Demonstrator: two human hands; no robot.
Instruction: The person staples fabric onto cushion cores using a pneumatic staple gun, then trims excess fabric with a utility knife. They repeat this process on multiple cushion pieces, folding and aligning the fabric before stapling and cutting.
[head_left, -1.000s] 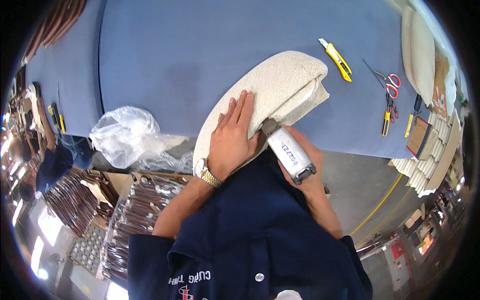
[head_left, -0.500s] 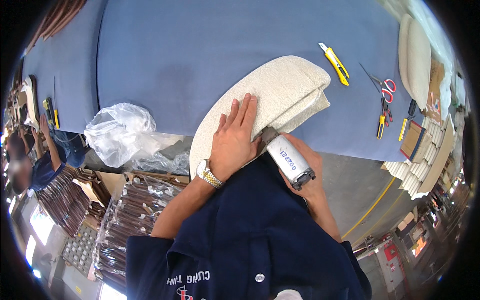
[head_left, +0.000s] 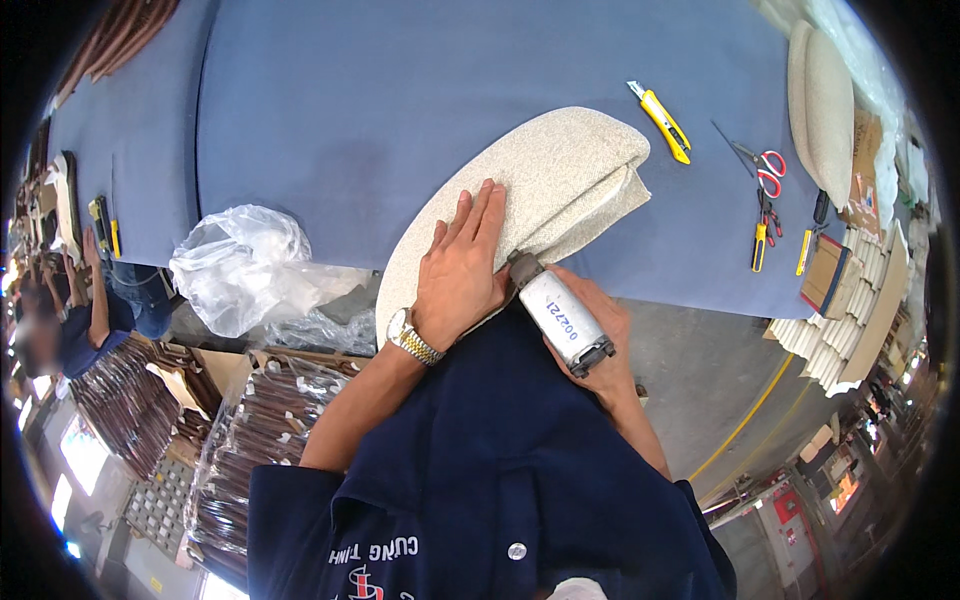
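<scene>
A curved, cream fabric-covered upholstery panel (head_left: 560, 160) lies at the near edge of the blue table, with a loose fold of fabric along its right side. My left hand (head_left: 460, 260) rests flat on the panel, fingers stretched out and the thumb near its close edge. In my right hand (head_left: 600, 320) is a silver-grey staple gun (head_left: 562, 318) with dark ends. Its nose touches or nearly touches the panel's near edge, just right of my left thumb; the exact contact is hidden. The fingers round its handle are partly covered by the body.
Right of the panel lie a yellow utility knife (head_left: 662, 125), red-handled scissors (head_left: 770, 172) and other hand tools. Another padded panel (head_left: 825, 120) sits at the far right. A clear plastic bag (head_left: 240, 265) hangs over the table's left edge. A co-worker (head_left: 95, 320) stands at far left.
The staple gun and my right hand have shifted slightly left along the panel's near edge. My left hand stays flat on the panel; the whole view has moved a little.
</scene>
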